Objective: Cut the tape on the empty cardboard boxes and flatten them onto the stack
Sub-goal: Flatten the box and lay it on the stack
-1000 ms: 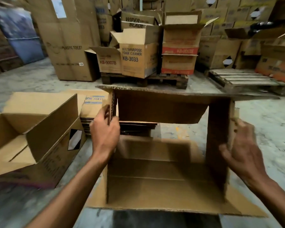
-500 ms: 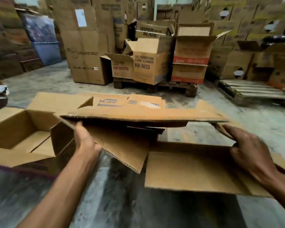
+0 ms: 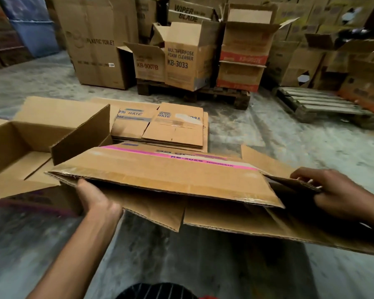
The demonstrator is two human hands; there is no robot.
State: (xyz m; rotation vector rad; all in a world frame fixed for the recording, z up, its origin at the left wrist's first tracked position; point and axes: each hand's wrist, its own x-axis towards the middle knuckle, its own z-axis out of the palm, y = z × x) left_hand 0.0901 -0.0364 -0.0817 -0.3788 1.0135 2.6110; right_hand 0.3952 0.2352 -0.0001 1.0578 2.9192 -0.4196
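A brown cardboard box (image 3: 171, 173) with a pink stripe is collapsed almost flat and held level above the floor. My left hand (image 3: 95, 201) grips its near left corner from below. My right hand (image 3: 337, 193) grips its right edge, fingers over the fold. Its lower flaps hang toward me. Just beyond it, on the floor, lies the stack of flattened boxes (image 3: 173, 128) with blue printing. No cutting tool is in view.
An open empty box (image 3: 24, 143) stands on the floor at the left, touching the stack. A pallet (image 3: 194, 93) with open boxes stands behind, a large carton (image 3: 95, 46) to its left, an empty pallet (image 3: 324, 104) at right. Bare concrete lies around.
The box stood open as a square tube a second ago; it has been pressed flat and tilted so its pink-striped face shows. Both hands kept their hold on its sides.
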